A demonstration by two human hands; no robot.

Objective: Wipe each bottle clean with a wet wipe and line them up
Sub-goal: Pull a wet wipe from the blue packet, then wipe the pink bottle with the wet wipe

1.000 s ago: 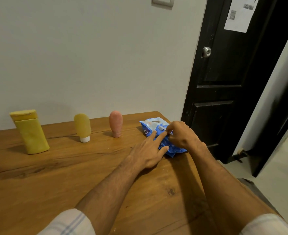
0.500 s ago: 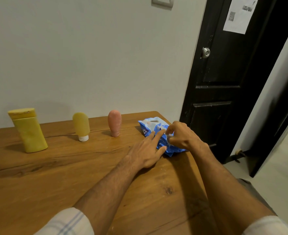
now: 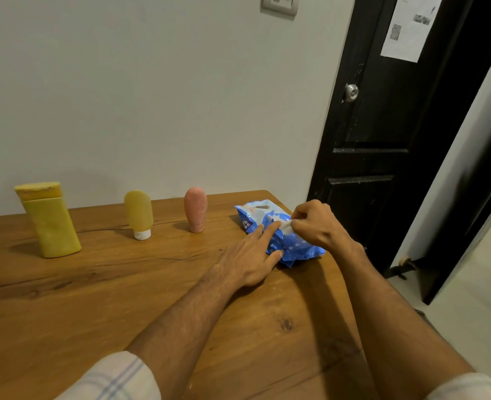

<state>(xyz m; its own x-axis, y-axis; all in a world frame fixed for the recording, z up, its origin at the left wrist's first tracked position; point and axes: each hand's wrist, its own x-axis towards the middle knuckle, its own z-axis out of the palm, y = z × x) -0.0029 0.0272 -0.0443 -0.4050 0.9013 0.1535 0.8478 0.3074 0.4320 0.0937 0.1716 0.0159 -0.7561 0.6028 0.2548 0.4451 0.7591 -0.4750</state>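
Wipe pack (image 3: 296, 251) sits at the far right corner of the desk (image 3: 94, 298). Left hand (image 3: 250, 261) lies flat, fingers straight, pressing the pack down. Right hand (image 3: 315, 226) pinches a white wipe (image 3: 285, 225) at the opening. Best pull slow and low, pack pinned, so one sheet comes alone. Large yellow bottle (image 3: 50, 223), small yellow bottle (image 3: 138, 212) and pink bottle (image 3: 195, 209) wait along the far edge.

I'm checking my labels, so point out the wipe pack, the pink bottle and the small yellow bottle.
wipe pack (image 3: 297, 249), head view, blue wrapper between the hands.
pink bottle (image 3: 195, 209), head view, middle of its body.
small yellow bottle (image 3: 138, 210), head view, body above the white cap.
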